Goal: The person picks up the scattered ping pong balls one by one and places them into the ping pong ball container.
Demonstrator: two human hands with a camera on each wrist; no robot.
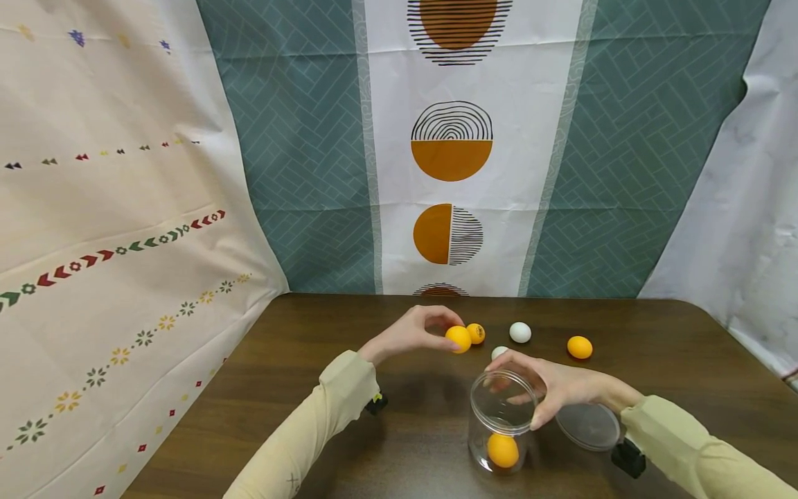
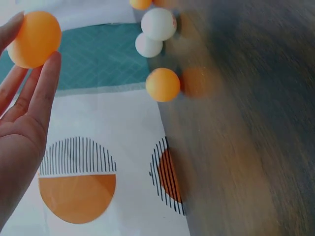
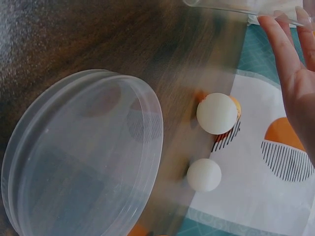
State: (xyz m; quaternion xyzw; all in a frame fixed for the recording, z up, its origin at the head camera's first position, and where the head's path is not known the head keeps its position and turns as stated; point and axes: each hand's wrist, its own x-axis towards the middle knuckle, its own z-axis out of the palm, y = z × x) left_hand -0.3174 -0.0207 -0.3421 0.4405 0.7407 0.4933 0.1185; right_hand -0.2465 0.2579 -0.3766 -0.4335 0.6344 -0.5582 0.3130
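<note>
Between thumb and fingertips my left hand pinches an orange ping-pong ball, raised above the table; the left wrist view shows this ball at upper left. My right hand grips a clear plastic jar around its open rim, with fingers on the far side and thumb on the near right. Inside, at the bottom of the jar, lies one orange ball. At the top of the right wrist view only a strip of the jar shows, with fingertips against it.
A clear round lid lies right of the jar, below my right wrist. Behind the hands are a lettered orange ball, a white ball, a second white ball partly hidden by my right hand, and another orange ball.
</note>
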